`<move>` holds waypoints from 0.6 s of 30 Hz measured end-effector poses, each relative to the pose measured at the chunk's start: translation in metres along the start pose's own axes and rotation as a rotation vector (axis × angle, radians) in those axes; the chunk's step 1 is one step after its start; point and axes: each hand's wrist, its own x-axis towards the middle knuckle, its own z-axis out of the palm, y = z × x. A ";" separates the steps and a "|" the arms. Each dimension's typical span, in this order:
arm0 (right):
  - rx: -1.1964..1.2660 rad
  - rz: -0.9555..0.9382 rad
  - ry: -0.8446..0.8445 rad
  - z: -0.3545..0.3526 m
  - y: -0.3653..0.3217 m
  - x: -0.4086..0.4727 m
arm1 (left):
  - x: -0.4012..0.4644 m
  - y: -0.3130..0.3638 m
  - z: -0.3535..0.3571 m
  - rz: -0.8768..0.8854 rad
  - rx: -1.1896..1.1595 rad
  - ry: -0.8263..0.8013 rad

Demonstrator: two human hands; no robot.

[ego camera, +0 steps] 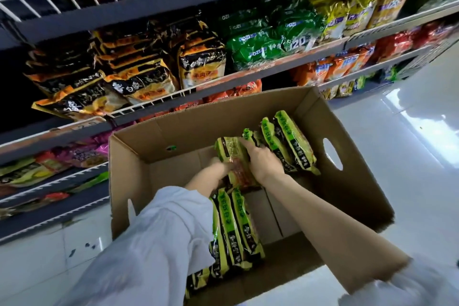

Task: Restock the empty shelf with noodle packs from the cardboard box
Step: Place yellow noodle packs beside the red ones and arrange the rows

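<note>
An open cardboard box stands on the floor in front of the shelves. Several green-and-black noodle packs lie in it: one row at the far right and one row near me. Both my hands are inside the box around one noodle pack in the middle. My right hand grips its right side, index finger laid along the top. My left hand holds its left side and is mostly hidden behind the pack.
Shelves with white wire fronts rise behind the box, stocked with black-orange packs, green packs and yellow packs. Lower shelves at left hold purple and green packs. White tiled floor spreads to the right.
</note>
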 end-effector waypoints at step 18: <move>0.069 -0.104 0.196 -0.050 -0.040 -0.059 | -0.061 0.005 -0.051 0.332 0.066 0.287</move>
